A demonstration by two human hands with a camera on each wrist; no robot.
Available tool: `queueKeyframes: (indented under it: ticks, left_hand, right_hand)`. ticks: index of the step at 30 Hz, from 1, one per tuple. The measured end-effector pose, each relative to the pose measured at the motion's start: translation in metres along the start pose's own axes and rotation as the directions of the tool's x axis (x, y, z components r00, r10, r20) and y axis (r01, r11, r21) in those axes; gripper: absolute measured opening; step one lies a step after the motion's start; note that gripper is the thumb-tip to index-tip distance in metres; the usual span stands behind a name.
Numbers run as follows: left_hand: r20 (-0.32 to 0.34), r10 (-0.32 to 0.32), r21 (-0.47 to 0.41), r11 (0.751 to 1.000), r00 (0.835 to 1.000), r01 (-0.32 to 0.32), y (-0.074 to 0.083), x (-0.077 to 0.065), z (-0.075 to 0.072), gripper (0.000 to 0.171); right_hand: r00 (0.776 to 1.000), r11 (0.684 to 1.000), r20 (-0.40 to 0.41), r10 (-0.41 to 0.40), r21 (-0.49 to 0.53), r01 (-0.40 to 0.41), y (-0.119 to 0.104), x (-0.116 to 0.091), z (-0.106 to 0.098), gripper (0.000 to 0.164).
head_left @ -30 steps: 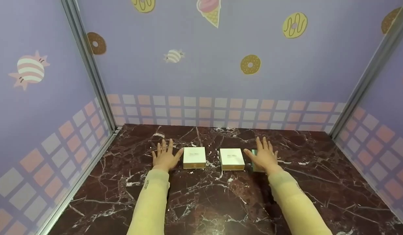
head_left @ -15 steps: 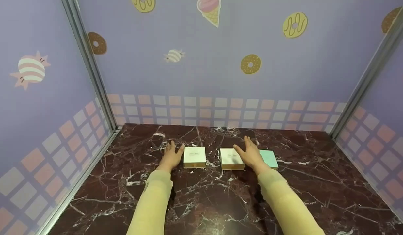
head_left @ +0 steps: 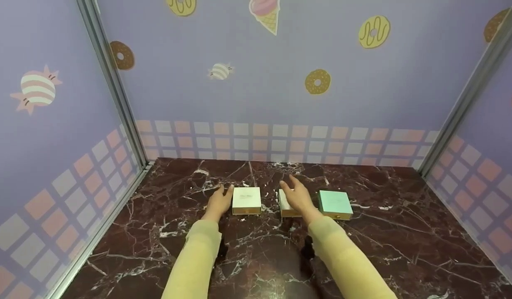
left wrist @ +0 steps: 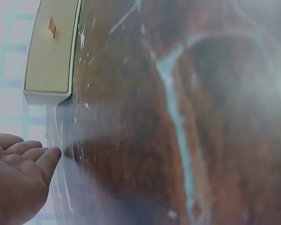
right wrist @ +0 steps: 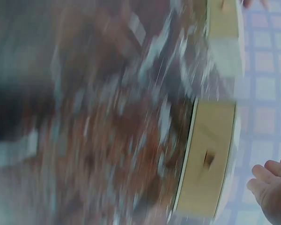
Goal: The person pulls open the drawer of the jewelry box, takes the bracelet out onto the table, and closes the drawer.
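Note:
Three small drawer boxes stand in a row: a left white box [head_left: 246,198], a middle white box [head_left: 284,207] and a mint-green box [head_left: 335,202]. My left hand [head_left: 218,203] is just left of the left white box, thumb near its side. In the left wrist view that hand [left wrist: 21,173] has loosely bent fingers and holds nothing, below the box's tan front [left wrist: 51,51] with its small pull tab. My right hand [head_left: 298,198] hovers over the middle box, hiding much of its lid. The right wrist view shows this hand [right wrist: 274,190] with relaxed fingers beside the middle box [right wrist: 207,161].
The boxes stand on a dark red marble-patterned tabletop [head_left: 256,257]. Behind it rises a lilac wall [head_left: 260,99] with sweets and a pink-and-white check band. Metal posts [head_left: 115,83] mark the corners, and side walls close off left and right.
My right hand has swept left from over the mint-green box to over the middle white box, uncovering the green one. My left hand has drawn in towards the left box, its fingers less spread.

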State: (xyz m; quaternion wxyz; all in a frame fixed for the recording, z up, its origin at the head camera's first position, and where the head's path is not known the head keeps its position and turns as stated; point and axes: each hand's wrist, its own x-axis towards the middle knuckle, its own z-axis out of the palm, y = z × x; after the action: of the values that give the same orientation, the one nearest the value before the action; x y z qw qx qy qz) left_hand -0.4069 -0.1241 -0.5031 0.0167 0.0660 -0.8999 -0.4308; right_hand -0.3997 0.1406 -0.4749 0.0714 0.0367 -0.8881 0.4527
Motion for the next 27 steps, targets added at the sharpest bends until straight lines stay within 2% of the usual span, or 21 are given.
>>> queueKeyframes:
  ticks: [6, 13, 18, 24, 27]
  left_hand:
    - [-0.02, 0.021, -0.058, 0.998, 1.0, -0.022, 0.002, -0.003, 0.006, 0.066]
    - [-0.026, 0.057, -0.095, 0.994, 0.998, -0.06, 0.002, -0.006, 0.011, 0.062]
    - [-0.037, 0.08, -0.082, 0.993, 0.996, -0.083, 0.003, -0.005, 0.015, 0.057]
    - [-0.056, 0.064, -0.084, 0.994, 0.996, -0.068, 0.004, -0.005, 0.018, 0.053]
    - [-0.052, 0.059, -0.085, 0.994, 0.997, -0.064, 0.006, -0.007, 0.019, 0.052]
  right_hand:
    - [0.999, 0.994, -0.033, -0.037, 0.097, 0.04, -0.016, -0.007, 0.022, 0.057]
    - [0.997, 0.987, -0.029, -0.067, 0.145, 0.071, -0.023, -0.015, 0.044, 0.048]
    - [0.998, 0.98, -0.016, -0.053, 0.19, 0.055, -0.029, -0.017, 0.054, 0.044]
    - [0.999, 0.984, 0.005, -0.041, 0.174, 0.039, -0.033, -0.02, 0.065, 0.044]
    - [1.0, 0.984, 0.024, 0.0, 0.177, -0.004, -0.032, -0.022, 0.071, 0.046]
